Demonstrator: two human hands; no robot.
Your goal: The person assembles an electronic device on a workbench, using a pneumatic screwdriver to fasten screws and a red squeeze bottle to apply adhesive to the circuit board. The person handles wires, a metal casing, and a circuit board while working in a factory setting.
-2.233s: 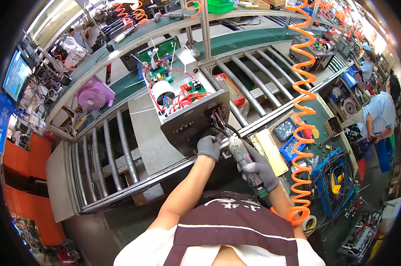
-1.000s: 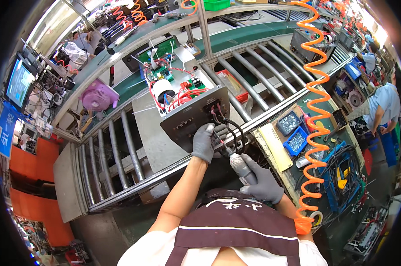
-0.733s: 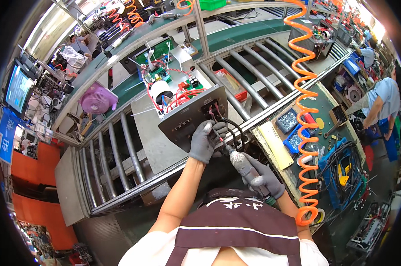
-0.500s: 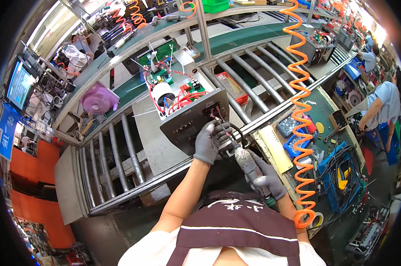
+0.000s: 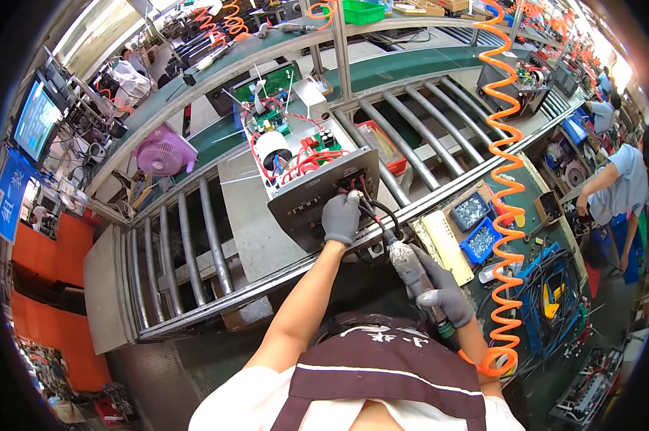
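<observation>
My left hand (image 5: 341,218), in a grey glove, reaches up to the dark panel (image 5: 304,210) of an open electronic unit. Its fingers are closed at the red and black leads by the panel's right side; what they pinch is hidden. My right hand (image 5: 448,293), also gloved, grips a power screwdriver (image 5: 408,267) with a worn, taped-looking body. The tool's tip points up and left, below the panel and apart from it. Behind the panel, the unit's white chassis holds a white round part (image 5: 272,146), red wires (image 5: 313,165) and green circuit boards (image 5: 272,118).
The unit stands on a metal plate (image 5: 242,208) over a roller conveyor (image 5: 184,244). An orange coiled hose (image 5: 506,151) hangs down at the right. Beside it, a bench carries blue bins (image 5: 481,242) of small parts and black cables (image 5: 554,287). A co-worker (image 5: 621,176) stands farther right.
My left hand has moved from beside the screwdriver's tip to the leads at the panel. The right hand keeps its hold on the screwdriver. The whole view has shifted slightly.
</observation>
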